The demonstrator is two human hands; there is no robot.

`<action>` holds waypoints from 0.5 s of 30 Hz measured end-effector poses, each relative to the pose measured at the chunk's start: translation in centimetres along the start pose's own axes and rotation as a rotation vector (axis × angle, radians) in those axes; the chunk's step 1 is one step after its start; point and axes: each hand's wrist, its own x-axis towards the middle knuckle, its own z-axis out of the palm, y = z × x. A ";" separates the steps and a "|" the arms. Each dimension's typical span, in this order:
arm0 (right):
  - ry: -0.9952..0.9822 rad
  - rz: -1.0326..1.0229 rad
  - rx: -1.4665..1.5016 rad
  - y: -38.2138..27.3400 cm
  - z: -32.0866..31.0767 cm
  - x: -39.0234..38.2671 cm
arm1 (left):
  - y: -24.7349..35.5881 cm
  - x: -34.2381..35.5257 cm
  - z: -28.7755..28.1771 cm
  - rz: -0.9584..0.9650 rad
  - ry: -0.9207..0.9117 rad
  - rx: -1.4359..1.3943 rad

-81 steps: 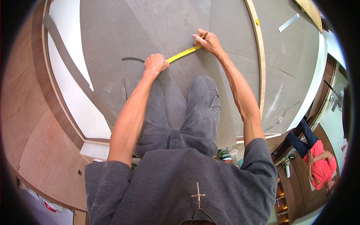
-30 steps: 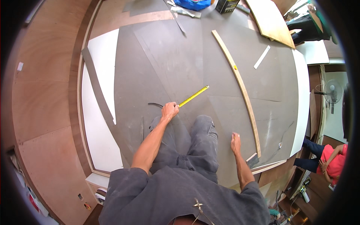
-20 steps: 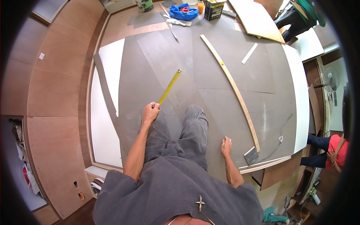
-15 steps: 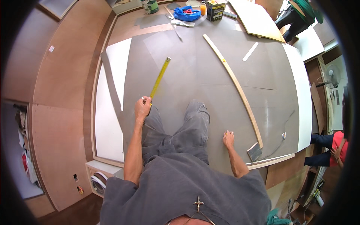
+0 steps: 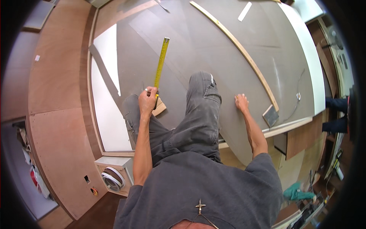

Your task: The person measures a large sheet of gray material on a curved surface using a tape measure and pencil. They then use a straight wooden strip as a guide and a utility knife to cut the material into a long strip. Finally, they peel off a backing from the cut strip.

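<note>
My left hand (image 5: pixel 147 102) is closed round a tape measure, and its yellow blade (image 5: pixel 161 61) extends away from me over a large grey-brown sheet (image 5: pixel 175 49). A tan wooden piece (image 5: pixel 160 108) shows just beside that hand, between my legs. My right hand (image 5: pixel 241 102) rests on the sheet to the right of my knee, its fingers apart and touching the surface, with nothing visible in them. Beyond it lies a long wooden strip (image 5: pixel 244 52). A dark square block (image 5: pixel 270 116) lies at the strip's near end.
White panel areas (image 5: pixel 106 114) border the sheet, with a narrow grey strip (image 5: pixel 105 70) across the left one. A short white strip (image 5: pixel 244 11) lies far off. White rolls (image 5: pixel 113 178) sit in a box at lower left. A person's legs (image 5: pixel 336 114) are at the right.
My body has shifted and my legs are spread wider, uncovering the tan wooden piece. The view has tilted nearer. My right hand has moved forward on the sheet, its fingers now spread.
</note>
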 end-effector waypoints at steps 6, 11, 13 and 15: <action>-0.123 0.063 0.314 -2.1 -1.1 1.5 | -5.2 -0.8 6.9 -0.217 -0.281 -0.133; -0.113 -0.040 0.330 -7.8 -2.9 5.8 | -6.7 -2.4 10.9 -0.272 -0.430 0.028; -0.134 -0.082 0.314 -11.6 -3.9 8.3 | -8.0 -2.2 12.0 -0.296 -0.456 0.052; -0.129 -0.090 0.282 -13.9 -4.5 10.9 | -8.0 -1.9 13.6 -0.343 -0.515 0.126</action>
